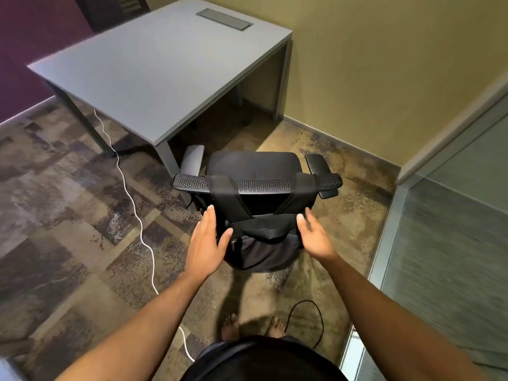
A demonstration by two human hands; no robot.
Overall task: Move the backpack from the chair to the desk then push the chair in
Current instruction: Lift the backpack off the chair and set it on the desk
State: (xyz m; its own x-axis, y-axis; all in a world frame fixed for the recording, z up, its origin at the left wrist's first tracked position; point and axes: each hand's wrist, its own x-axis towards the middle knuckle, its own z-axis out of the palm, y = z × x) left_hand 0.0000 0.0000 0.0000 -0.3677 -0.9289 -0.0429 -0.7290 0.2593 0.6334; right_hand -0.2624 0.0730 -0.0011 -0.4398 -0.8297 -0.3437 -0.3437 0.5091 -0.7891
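Patchy brown and grey carpet covers the floor of this little office corner, with yellowish walls and a frosted glass partition off to the right of the chair. From your head cam, the black office chair sits pulled out from the grey desk, its seat facing the desk's near corner and its mesh back rail toward you. So the chair is not pushed in, and the desktop shows only a metal cable hatch at its far end. The black backpack hangs off the back of the chair on your side, both shoulder straps looped over the top rail, the bag's body dangling below it. Your left hand is spread open, palm flat against the left side of the backpack, thumb resting on the bag, not gripping anything. Your right hand is open too, fingers loose at the bag's right edge; I can't tell if it's actually touching. A white cable snakes across the carpet left of the chair, and a black cable loops on the floor behind it, near your bare feet.
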